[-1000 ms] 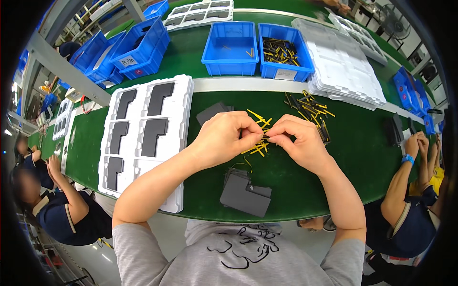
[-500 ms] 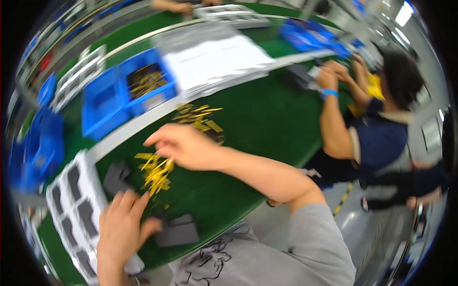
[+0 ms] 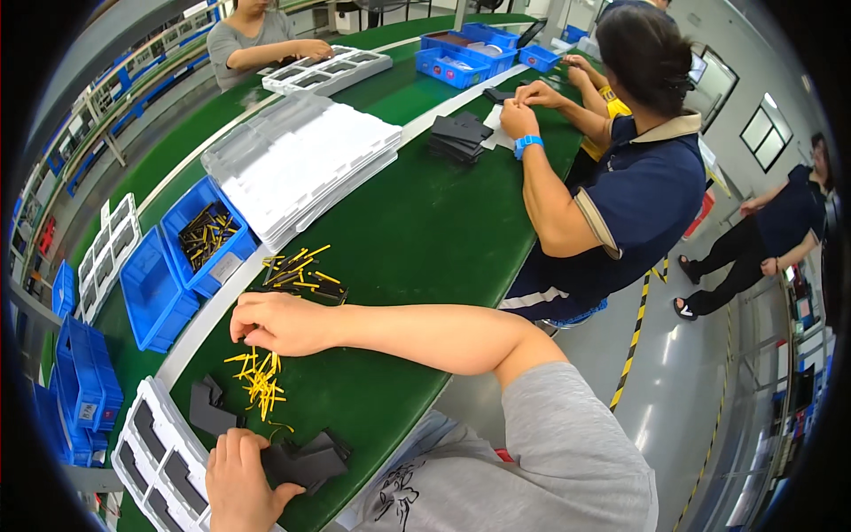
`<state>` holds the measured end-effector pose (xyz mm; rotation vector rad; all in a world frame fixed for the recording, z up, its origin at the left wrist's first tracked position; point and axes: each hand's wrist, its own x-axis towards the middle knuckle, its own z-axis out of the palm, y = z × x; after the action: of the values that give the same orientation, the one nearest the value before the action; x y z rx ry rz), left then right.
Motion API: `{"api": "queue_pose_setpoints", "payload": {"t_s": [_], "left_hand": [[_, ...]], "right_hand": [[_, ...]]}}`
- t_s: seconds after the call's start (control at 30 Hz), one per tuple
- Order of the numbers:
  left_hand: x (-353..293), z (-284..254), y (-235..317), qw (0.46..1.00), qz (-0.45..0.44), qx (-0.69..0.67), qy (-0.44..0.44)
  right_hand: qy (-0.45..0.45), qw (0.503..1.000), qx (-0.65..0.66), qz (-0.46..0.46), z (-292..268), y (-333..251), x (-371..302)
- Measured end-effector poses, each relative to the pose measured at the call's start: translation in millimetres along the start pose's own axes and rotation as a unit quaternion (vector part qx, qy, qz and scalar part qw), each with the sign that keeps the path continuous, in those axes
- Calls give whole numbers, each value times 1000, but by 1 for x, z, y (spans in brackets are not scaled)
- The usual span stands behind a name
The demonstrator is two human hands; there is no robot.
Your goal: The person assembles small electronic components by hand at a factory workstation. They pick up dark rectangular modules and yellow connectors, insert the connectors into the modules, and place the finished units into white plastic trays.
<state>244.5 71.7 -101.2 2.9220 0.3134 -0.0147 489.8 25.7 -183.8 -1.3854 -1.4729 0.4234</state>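
Observation:
My right hand (image 3: 282, 324) hovers over a loose pile of thin yellow strips (image 3: 261, 388), fingers curled and closed; their tips face away, so I cannot make out what they hold. Low on the left, my left hand (image 3: 238, 483) has thumb and fingers apart at the edge of several dark grey flat pieces (image 3: 312, 461), apparently touching them. More dark grey pieces (image 3: 211, 406) lie between the strips and a white compartment tray (image 3: 158, 399) with dark pieces in its pockets. Beyond my right hand lies a pile of black-and-yellow strips (image 3: 306, 273).
A blue bin (image 3: 206, 282) of strips adjoins another blue bin (image 3: 146, 306). White trays (image 3: 301, 160) are stacked farther back. To the right, a co-worker (image 3: 634, 195) handles something beside dark pieces (image 3: 459, 135). Another person (image 3: 253, 40) works across the green table (image 3: 390, 350).
The head view has shifted, bringing more of the co-workers into view. My right hand's fingers have curled downward over the yellow strips. My left hand stays beside the dark grey pieces.

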Motion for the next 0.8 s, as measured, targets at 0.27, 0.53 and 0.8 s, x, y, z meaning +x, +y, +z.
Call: {"api": "queue_pose_setpoints", "payload": {"t_s": [0.27,0.53,0.8], "left_hand": [[19,7,-36,879,-44,-474,24],[35,52,-46,797,-101,-560,203],[43,44,-27,823,-156,-512,189]], "right_hand": [[-53,989,127,44,-4,0,-3],[-23,943,280,177,4,-25,5],[0,950,253,183,12,-47,-4]]}}
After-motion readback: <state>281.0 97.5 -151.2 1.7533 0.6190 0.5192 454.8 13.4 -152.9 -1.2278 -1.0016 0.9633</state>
